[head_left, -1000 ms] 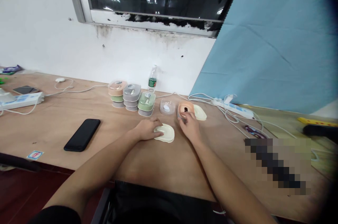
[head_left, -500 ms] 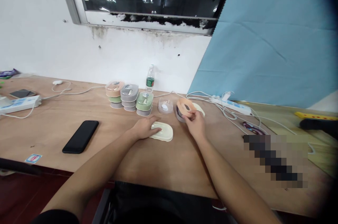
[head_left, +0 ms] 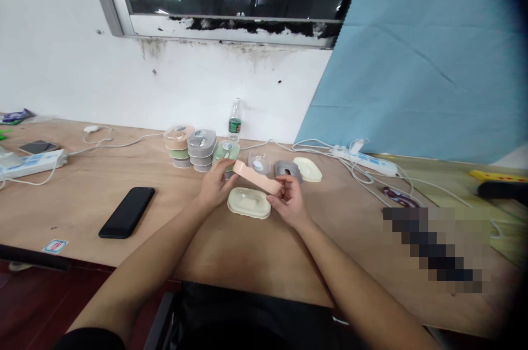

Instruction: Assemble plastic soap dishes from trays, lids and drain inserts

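Note:
Both hands hold a flat salmon-pink plastic piece (head_left: pixel 256 177) tilted in the air above a cream oval tray (head_left: pixel 248 203) on the wooden table (head_left: pixel 82 201). My left hand (head_left: pixel 216 184) grips its far left end. My right hand (head_left: pixel 289 201) pinches its near right end. Behind the hands lie a grey oval part (head_left: pixel 288 169), a cream lid (head_left: pixel 307 169) and a clear round-cornered piece (head_left: pixel 258 163).
Stacks of pink, grey and green oval boxes (head_left: pixel 201 149) stand behind my left hand, with a water bottle (head_left: pixel 235 120) by the wall. A black phone (head_left: pixel 126 212) lies left. Power strips (head_left: pixel 365 162) and cables cross the right side and the left edge (head_left: pixel 31 163).
My right hand lifted the pink piece off the grey part and brought it left over the cream tray. My left hand left the tray and took the piece's other end.

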The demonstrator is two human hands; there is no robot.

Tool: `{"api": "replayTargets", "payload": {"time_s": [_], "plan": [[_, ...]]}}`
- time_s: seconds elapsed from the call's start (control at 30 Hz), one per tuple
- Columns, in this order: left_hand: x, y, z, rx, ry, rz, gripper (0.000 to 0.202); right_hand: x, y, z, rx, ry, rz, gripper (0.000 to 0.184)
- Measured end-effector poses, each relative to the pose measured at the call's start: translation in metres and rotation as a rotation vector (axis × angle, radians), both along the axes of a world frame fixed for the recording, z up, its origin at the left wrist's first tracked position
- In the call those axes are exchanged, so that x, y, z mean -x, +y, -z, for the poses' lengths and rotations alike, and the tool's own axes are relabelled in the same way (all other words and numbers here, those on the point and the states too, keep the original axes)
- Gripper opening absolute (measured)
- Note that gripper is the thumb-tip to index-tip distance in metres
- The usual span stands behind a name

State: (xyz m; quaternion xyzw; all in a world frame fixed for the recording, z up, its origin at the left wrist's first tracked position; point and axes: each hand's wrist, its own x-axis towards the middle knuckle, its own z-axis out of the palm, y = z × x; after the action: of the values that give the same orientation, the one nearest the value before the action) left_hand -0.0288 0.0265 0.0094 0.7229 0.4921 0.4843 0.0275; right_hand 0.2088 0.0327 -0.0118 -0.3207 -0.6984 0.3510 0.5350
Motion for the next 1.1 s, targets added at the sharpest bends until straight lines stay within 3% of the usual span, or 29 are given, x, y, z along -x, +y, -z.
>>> {"api": "replayTargets", "payload": {"time_s": [0.13, 0.33, 0.43, 0.6, 0.73, 1.1], "plan": [[0.001, -0.002, -0.002, 0.036, 0.001, -0.034, 0.032, -0.001, 0.004, 0.002, 0.110, 0.072, 0.004, 0.044], [-0.002, -0.006, -0.004, 0.147, 0.061, 0.023, 0.050, 0.000, 0.008, -0.002, 0.317, 0.067, -0.092, 0.040], [-0.001, -0.008, -0.006, 0.194, 0.097, 0.069, 0.055, -0.001, 0.012, -0.002, 0.384, -0.013, -0.034, 0.045], [0.002, -0.005, -0.008, 0.284, 0.208, 0.086, 0.044, -0.010, 0.016, -0.003, 0.278, -0.426, 0.146, 0.057], [0.002, 0.001, -0.005, 0.461, 0.381, 0.078, 0.036, -0.011, 0.018, -0.002, 0.284, -0.691, 0.138, 0.062], [0.000, 0.004, -0.004, 0.632, 0.482, 0.044, 0.044, 0.000, 0.019, 0.004, 0.247, -0.679, 0.143, 0.054]]}}
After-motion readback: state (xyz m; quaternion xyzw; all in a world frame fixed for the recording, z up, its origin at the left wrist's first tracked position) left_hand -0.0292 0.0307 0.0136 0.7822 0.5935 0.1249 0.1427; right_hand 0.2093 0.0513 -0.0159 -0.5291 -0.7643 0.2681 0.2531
